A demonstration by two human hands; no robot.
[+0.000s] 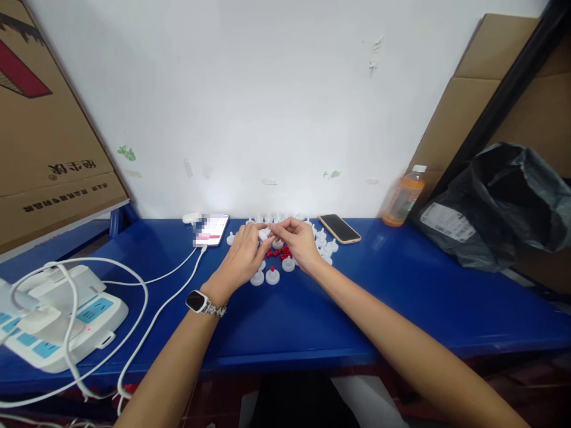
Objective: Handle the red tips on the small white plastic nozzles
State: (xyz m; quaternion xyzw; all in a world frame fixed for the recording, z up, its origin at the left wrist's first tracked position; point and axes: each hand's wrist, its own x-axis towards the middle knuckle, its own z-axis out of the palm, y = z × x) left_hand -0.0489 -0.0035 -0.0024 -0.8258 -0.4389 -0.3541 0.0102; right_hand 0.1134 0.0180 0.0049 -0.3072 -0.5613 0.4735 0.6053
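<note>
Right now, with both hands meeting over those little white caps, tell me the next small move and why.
Probably press the white piece pinched between left hand and right hand together, then set it beside the finished cap, which already carries a red tip. Loose red pieces lie underneath.

White caps (272, 276) and a cluster of red beads (279, 252) under my left hand (241, 258) and right hand (300, 241). Bench (401, 297) beneath them: solid bright blue. Watch (196, 301) on my left wrist: black face, silver band. Left of my hands: white phone (213, 229), white cables (147, 321), white power strip (66, 324) with light-blue panels, brown cardboard box (44, 137) with a red and black print. Right of my hands: black-screened phone (339, 228) in a tan case, orange bottle (404, 199) with a white lid, black bag (499, 202) bearing a white label. Wall (276, 89) beyond: white.
</note>
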